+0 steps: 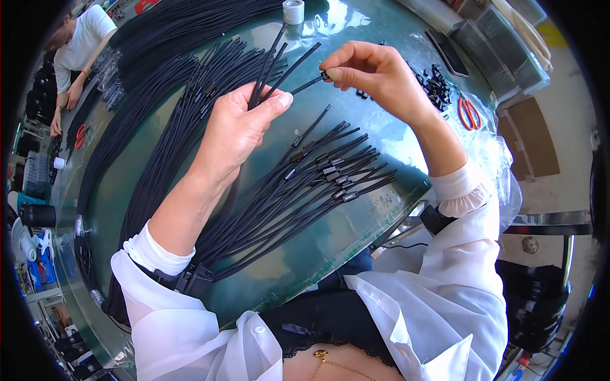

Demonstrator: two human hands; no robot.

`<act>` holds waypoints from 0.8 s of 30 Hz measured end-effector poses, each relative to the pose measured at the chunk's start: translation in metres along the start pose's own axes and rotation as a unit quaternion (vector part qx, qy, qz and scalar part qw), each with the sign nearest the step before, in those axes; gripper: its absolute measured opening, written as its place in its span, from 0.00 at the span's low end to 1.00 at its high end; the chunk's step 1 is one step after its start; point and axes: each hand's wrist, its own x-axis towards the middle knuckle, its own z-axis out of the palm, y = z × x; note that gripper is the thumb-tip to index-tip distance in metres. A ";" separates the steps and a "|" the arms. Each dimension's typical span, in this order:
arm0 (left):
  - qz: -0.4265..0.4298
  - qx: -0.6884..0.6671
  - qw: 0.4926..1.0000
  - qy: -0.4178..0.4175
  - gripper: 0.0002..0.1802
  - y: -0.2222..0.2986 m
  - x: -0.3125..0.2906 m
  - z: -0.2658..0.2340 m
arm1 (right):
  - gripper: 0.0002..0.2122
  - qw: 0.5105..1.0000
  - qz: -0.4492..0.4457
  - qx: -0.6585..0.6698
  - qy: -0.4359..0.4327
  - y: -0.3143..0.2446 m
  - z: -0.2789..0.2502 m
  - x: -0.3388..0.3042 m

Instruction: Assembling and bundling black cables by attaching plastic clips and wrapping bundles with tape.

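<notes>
My left hand point(235, 127) is closed around several thin black cables point(296, 68), whose ends fan out above the thumb. One cable end points toward my right hand point(381, 73). There, thumb and forefinger pinch a small black clip-like piece point(325, 75) at that end; the fingertips partly hide it. Below my hands, a bundle of black cables point(254, 219) spreads over the green table point(330, 238), with small black pieces point(332, 171) near many of the ends. Another long bundle point(168, 133) runs along the left of my forearm.
Loose black pieces point(438, 92) lie in a pile at the right, beside red-handled scissors point(469, 113) and a dark phone-like slab point(448, 52). Clear plastic boxes point(502, 54) stand beyond. A white roll point(293, 11) sits at the back. Another person point(92, 38) works at far left.
</notes>
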 end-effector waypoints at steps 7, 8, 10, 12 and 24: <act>-0.063 -0.069 0.992 -0.082 0.12 0.004 -0.008 0.008 | 0.07 0.992 -0.008 -0.117 -0.036 -0.030 0.028 -0.012; -0.062 -0.069 0.992 -0.083 0.12 0.004 -0.007 0.007 | 0.07 0.992 0.021 -0.116 -0.048 -0.033 0.029 -0.013; -0.058 -0.062 0.987 -0.133 0.12 0.001 -0.006 0.000 | 0.07 0.995 0.056 -0.054 -0.066 -0.031 0.025 -0.015; -0.055 -0.059 0.984 -0.157 0.13 -0.005 -0.003 -0.008 | 0.07 0.984 0.124 0.073 -0.103 -0.026 0.018 -0.019; 0.012 -0.032 0.995 -0.099 0.16 0.010 0.012 0.000 | 0.08 0.789 0.234 -0.568 -0.024 0.083 -0.060 0.072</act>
